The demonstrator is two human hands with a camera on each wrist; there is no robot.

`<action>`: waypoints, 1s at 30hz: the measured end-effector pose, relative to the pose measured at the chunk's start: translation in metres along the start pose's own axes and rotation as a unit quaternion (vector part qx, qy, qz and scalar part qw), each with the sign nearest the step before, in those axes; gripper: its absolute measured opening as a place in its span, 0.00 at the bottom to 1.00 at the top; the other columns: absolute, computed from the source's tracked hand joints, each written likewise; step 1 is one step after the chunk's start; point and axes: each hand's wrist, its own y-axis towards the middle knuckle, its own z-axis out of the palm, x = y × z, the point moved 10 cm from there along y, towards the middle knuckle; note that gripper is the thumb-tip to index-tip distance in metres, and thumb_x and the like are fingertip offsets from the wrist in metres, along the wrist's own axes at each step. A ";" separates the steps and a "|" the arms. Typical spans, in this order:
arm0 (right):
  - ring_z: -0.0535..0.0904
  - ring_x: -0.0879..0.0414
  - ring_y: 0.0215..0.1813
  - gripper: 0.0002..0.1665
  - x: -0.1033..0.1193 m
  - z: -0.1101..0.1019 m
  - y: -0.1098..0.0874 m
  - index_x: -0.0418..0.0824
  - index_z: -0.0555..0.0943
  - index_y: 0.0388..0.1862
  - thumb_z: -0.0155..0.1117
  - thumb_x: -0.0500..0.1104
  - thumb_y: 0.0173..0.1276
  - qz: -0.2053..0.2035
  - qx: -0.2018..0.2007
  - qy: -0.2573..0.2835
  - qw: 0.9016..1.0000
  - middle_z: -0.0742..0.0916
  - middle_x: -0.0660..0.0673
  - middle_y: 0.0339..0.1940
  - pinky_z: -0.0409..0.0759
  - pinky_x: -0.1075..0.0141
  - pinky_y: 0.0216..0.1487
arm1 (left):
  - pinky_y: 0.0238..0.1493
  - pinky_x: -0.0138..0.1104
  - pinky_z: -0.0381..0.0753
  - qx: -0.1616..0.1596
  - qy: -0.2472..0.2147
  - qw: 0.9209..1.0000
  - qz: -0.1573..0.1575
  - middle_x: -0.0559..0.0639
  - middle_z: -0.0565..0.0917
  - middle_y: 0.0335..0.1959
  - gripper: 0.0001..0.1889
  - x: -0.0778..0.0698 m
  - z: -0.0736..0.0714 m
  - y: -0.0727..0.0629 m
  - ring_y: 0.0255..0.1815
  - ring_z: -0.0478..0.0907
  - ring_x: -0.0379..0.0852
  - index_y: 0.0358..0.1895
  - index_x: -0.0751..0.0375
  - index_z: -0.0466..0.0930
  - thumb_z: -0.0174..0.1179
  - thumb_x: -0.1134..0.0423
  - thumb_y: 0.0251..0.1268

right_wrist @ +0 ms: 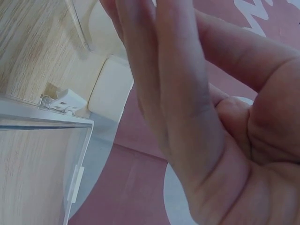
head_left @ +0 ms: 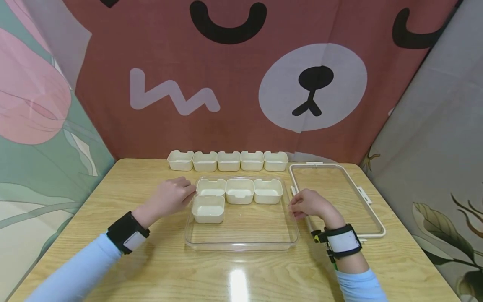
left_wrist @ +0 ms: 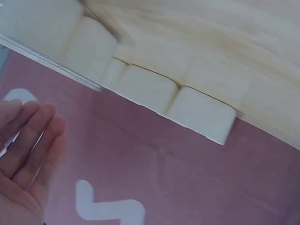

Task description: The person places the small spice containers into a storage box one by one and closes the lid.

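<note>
A clear plastic bin (head_left: 241, 245) stands on the table with several small cream boxes inside. Three of these line its back, and another cream box (head_left: 208, 209) sits in front of the left one. At the bin's left wall is my left hand (head_left: 171, 195), fingers together; the left wrist view shows nothing in that hand (left_wrist: 28, 159). My right hand (head_left: 313, 204) is by the right wall, fingers fairly straight in the right wrist view (right_wrist: 187, 108). Whether either hand touches the wall, I cannot tell.
Behind the bin runs a row of several more cream boxes (head_left: 228, 162) along the table's back edge. To the right lies a clear lid with a white frame (head_left: 362, 197) and clips, partly behind my right hand. A bear-print curtain (head_left: 241, 126) hangs behind the wooden table (head_left: 158, 268).
</note>
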 end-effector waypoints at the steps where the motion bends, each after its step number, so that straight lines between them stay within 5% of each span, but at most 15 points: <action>1: 0.84 0.56 0.29 0.10 0.000 0.000 0.000 0.27 0.81 0.38 0.60 0.35 0.65 -0.001 0.000 0.000 1.000 0.86 0.38 0.31 0.84 0.63 0.34 | 0.20 0.32 0.72 -0.001 0.004 1.000 -0.006 0.48 0.77 0.19 0.05 0.006 0.002 0.001 0.21 0.72 0.43 0.27 0.59 0.80 0.68 0.67 0.50; 12: 0.83 0.56 0.29 0.10 -0.003 0.001 0.001 0.27 0.81 0.38 0.61 0.35 0.64 -0.002 -0.001 0.010 1.000 0.86 0.36 0.32 0.84 0.63 0.33 | 0.17 0.37 0.71 0.016 0.009 0.997 -0.074 0.50 0.74 0.19 0.05 0.066 0.025 0.004 0.21 0.72 0.47 0.25 0.61 0.76 0.63 0.71 0.54; 30: 0.83 0.56 0.29 0.10 -0.003 -0.001 0.001 0.27 0.81 0.38 0.61 0.35 0.65 -0.003 0.000 0.016 1.000 0.86 0.38 0.31 0.84 0.63 0.34 | 0.30 0.45 0.80 0.032 0.027 0.988 -0.151 0.57 0.78 0.23 0.09 0.133 0.057 0.006 0.28 0.78 0.55 0.32 0.67 0.80 0.68 0.74 0.46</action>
